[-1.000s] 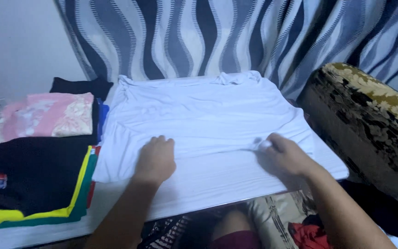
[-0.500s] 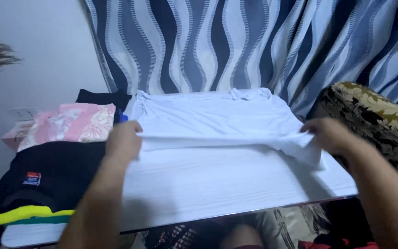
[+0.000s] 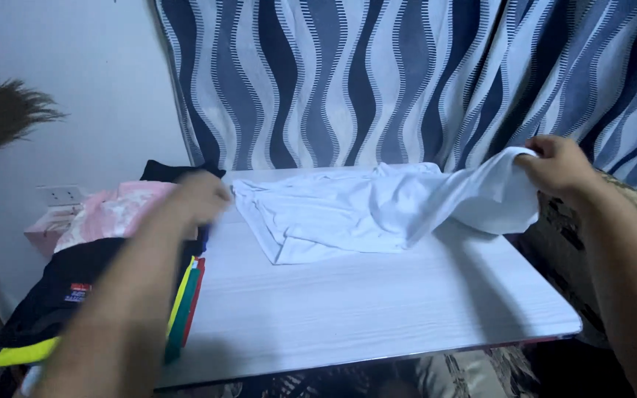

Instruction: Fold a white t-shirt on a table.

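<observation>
A white shirt [image 3: 333,210] lies bunched on the far half of a white table [image 3: 377,309]. My right hand [image 3: 558,166] is shut on the shirt's right end and holds it lifted above the table's right edge, so the cloth hangs in a fold. My left hand [image 3: 197,197] is blurred by motion. It meets the shirt's left corner by the clothes pile and seems to pinch it.
A pile of folded clothes sits at the table's left: a pink patterned piece [image 3: 112,217] and a black garment with yellow and green trim [image 3: 68,295]. A blue-and-white wavy curtain [image 3: 407,81] hangs behind. A worn padded seat [image 3: 628,199] is at right and a broom head [image 3: 1,118] at left.
The flat shirt was taken by its near hem and carried toward the far side. It is now bunched, with my right hand raised and further right. The view has tilted up.
</observation>
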